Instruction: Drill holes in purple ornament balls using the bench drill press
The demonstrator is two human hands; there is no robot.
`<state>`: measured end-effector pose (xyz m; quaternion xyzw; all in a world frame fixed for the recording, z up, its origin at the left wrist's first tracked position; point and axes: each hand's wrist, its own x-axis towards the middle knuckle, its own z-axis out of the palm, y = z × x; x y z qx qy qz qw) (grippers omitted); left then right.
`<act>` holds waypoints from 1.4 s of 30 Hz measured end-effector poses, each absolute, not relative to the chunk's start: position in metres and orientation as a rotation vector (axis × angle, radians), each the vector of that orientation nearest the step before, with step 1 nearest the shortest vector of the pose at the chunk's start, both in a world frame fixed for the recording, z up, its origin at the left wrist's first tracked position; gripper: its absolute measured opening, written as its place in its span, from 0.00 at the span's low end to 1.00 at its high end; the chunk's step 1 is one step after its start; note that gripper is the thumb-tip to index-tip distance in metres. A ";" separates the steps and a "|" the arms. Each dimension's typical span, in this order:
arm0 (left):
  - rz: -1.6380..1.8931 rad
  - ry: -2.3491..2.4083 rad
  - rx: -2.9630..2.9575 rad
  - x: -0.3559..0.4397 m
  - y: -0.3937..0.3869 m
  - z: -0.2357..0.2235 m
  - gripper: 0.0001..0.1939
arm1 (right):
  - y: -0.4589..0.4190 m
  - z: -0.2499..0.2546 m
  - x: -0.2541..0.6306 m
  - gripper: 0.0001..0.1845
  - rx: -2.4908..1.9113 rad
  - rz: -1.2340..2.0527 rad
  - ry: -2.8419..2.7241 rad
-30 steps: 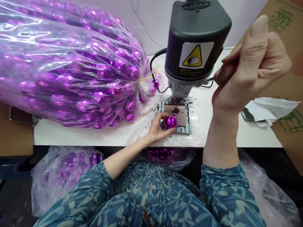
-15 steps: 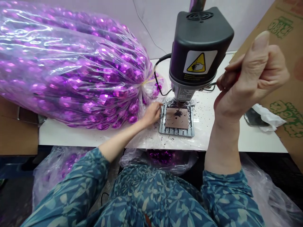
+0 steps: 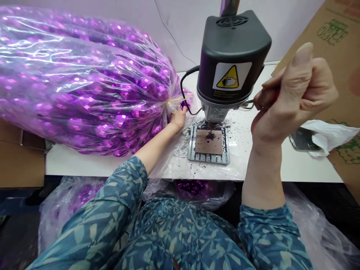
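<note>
A small bench drill press (image 3: 232, 60) stands on the white table (image 3: 298, 165), its bit over a brown pad on a slotted base plate (image 3: 208, 148) strewn with dark shavings. My right hand (image 3: 292, 93) is closed around the drill's red-tipped lever (image 3: 277, 93), thumb up. My left hand (image 3: 177, 118) reaches into the tied mouth of a large clear bag of shiny purple faceted balls (image 3: 84, 86); its fingertips are hidden in the plastic, so what they touch is unclear.
A brown cardboard box (image 3: 340, 52) rises at the right, with white crumpled plastic (image 3: 329, 135) and a dark flat object beside it. More bags with purple balls (image 3: 194, 187) hang below the table edge and lie at lower left (image 3: 73, 198).
My left hand held a purple ball by the base plate, dropped it out of sight, then moved left and back to the bag's mouth. The right hand stayed on the lever.
</note>
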<state>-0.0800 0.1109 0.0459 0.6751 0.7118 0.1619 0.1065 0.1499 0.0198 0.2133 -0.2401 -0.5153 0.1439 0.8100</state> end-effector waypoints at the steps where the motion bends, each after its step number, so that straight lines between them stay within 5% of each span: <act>1: 0.441 2.097 1.994 -0.082 0.106 0.047 0.27 | 0.020 0.213 0.150 0.32 -0.528 0.302 -1.101; 5: 0.403 2.004 2.074 -0.089 0.092 0.044 0.25 | 0.021 0.213 0.150 0.32 -0.546 0.301 -1.099; 11: 0.967 1.777 1.936 -0.092 0.096 0.028 0.14 | 0.022 0.214 0.148 0.29 -0.454 0.344 -1.055; 15: 0.980 1.782 1.871 -0.093 0.086 0.026 0.12 | 0.023 0.213 0.148 0.30 -0.452 0.335 -1.075; 22: 1.316 1.363 1.374 -0.086 0.019 0.039 0.24 | 0.023 0.214 0.146 0.31 -0.452 0.318 -1.065; 29: 1.233 1.112 1.030 -0.052 -0.001 0.023 0.36 | 0.018 0.217 0.144 0.33 -0.563 0.299 -1.072; 42: 1.185 1.068 1.411 -0.027 0.009 0.009 0.36 | 0.017 0.216 0.143 0.33 -0.511 0.305 -1.073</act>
